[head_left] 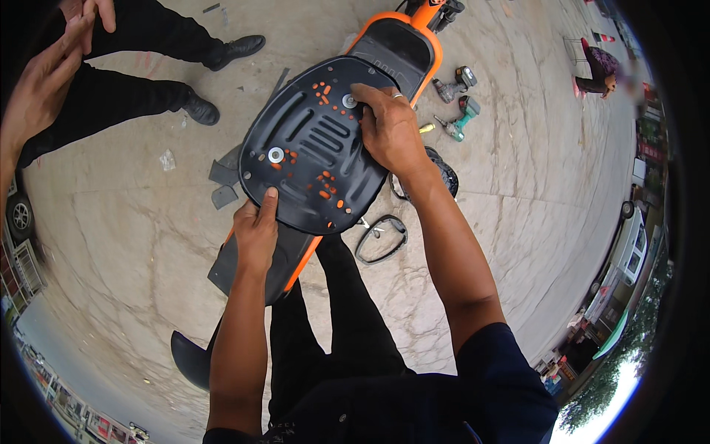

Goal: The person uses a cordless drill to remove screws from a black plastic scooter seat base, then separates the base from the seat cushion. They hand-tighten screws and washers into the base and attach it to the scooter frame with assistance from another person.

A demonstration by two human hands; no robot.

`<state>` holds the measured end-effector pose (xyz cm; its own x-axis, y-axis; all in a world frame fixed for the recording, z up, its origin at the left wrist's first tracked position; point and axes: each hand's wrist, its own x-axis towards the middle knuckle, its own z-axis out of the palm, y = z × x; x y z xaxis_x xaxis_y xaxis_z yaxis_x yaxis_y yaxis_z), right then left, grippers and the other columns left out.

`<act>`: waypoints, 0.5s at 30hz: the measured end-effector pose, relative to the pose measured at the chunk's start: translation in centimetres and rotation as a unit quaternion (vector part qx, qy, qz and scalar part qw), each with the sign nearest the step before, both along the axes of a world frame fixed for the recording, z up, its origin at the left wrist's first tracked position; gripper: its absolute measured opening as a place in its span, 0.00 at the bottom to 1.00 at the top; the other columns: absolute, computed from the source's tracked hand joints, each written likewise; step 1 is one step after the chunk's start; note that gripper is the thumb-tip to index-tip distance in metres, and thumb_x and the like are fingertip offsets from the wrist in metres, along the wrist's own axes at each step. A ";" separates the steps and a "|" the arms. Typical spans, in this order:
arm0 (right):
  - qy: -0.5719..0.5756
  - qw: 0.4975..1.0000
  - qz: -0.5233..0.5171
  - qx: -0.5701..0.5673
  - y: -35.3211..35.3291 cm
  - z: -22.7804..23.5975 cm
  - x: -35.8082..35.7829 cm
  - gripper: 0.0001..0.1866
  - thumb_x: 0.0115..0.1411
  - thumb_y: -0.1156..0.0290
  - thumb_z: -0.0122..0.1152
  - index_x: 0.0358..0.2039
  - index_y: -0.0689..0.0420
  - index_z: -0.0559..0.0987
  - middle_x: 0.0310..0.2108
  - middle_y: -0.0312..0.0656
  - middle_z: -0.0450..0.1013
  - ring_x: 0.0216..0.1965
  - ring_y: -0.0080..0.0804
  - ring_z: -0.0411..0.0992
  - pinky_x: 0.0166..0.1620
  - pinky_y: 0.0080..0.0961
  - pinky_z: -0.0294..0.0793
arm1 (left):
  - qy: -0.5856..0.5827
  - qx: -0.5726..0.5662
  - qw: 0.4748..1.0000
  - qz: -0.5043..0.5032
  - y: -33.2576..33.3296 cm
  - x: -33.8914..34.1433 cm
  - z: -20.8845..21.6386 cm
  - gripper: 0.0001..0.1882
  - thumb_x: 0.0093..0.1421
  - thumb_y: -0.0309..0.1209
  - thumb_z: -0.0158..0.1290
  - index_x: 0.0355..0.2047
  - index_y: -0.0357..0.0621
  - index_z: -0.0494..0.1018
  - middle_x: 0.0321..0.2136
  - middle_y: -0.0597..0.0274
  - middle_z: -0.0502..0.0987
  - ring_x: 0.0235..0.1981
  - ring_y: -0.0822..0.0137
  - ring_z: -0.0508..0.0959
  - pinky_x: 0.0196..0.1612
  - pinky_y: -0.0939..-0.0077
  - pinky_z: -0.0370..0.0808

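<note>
A black, oval, slotted plate (310,177), resembling a seat base, is held up at a tilt over an orange-and-black scooter (392,48). Orange shows through its small holes. My left hand (255,233) grips the lower left rim, thumb on top and the other fingers hidden beneath. At the upper right edge is my right hand (388,126), a ring on one finger, with its index fingertip at a silver washer (350,101). A second washer (276,155) sits on the plate's left side. The plate hides the middle of the scooter.
Right of the scooter lie a grey drill (453,83), a teal drill (462,118) and a black loop-shaped frame (382,239). Dark flat pieces (224,185) lie on the left. Another person's hands (48,85) are at upper left, their shoes (200,108) near the scooter.
</note>
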<state>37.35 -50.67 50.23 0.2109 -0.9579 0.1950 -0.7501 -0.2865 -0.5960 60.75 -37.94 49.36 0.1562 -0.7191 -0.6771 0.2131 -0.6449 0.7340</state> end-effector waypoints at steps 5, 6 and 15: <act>-0.034 0.999 -0.009 0.011 0.6 -0.3 0.3 0.21 0.49 0.87 0.52 0.44 0.60 0.79 0.35 0.51 0.78 0.39 0.53 0.73 0.44 0.42 0.73 | -0.050 -0.032 0.998 -0.023 0.3 0.3 -0.7 0.16 0.68 0.41 0.54 0.31 0.42 0.75 0.17 0.77 0.65 0.16 0.83 0.58 0.20 0.81 0.54; -0.032 0.999 -0.005 -0.001 0.5 -0.3 0.3 0.21 0.49 0.87 0.52 0.43 0.59 0.79 0.35 0.50 0.78 0.39 0.53 0.73 0.44 0.42 0.73 | -0.061 -0.017 0.997 -0.033 0.3 0.6 -0.7 0.16 0.69 0.40 0.53 0.34 0.38 0.78 0.21 0.74 0.70 0.21 0.81 0.62 0.25 0.81 0.60; 0.015 0.998 0.066 -0.017 -1.3 0.2 -1.0 0.17 0.46 0.86 0.54 0.38 0.59 0.79 0.32 0.47 0.80 0.36 0.50 0.74 0.44 0.41 0.74 | -0.087 -0.028 0.994 -0.052 0.1 0.7 -1.4 0.21 0.67 0.44 0.55 0.20 0.48 0.68 0.14 0.77 0.61 0.13 0.83 0.56 0.17 0.80 0.52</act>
